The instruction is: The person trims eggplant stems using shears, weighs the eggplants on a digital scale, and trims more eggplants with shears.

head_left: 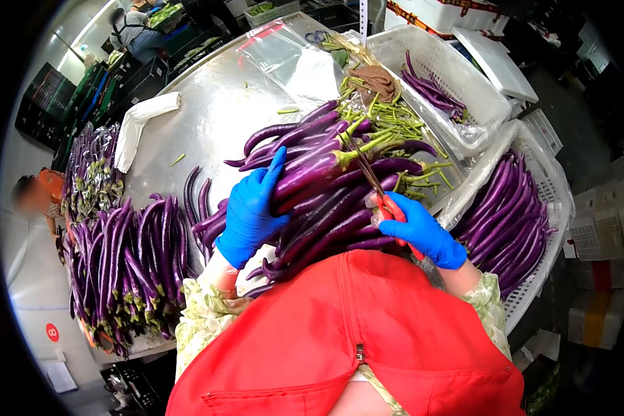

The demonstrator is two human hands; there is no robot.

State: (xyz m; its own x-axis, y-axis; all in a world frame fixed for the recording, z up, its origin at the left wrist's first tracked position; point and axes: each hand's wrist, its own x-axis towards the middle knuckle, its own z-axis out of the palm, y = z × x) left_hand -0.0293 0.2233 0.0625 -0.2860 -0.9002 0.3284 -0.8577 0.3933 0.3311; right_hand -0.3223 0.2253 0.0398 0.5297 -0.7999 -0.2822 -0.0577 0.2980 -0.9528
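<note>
Eggplants, long glossy purple w/ green stems, heaped on shiny metal bench, just beyond the wearer's red apron. Blue-gloved L hand at approx. 9 o'clock, fingers wrapped round some. Blue-gloved R hand at 4 o'clock, gripping red-handled metal scissors, blades up by stems. Green stem bits at 1 o'clock; white plastic crate w/ more eggplants at 3.
</note>
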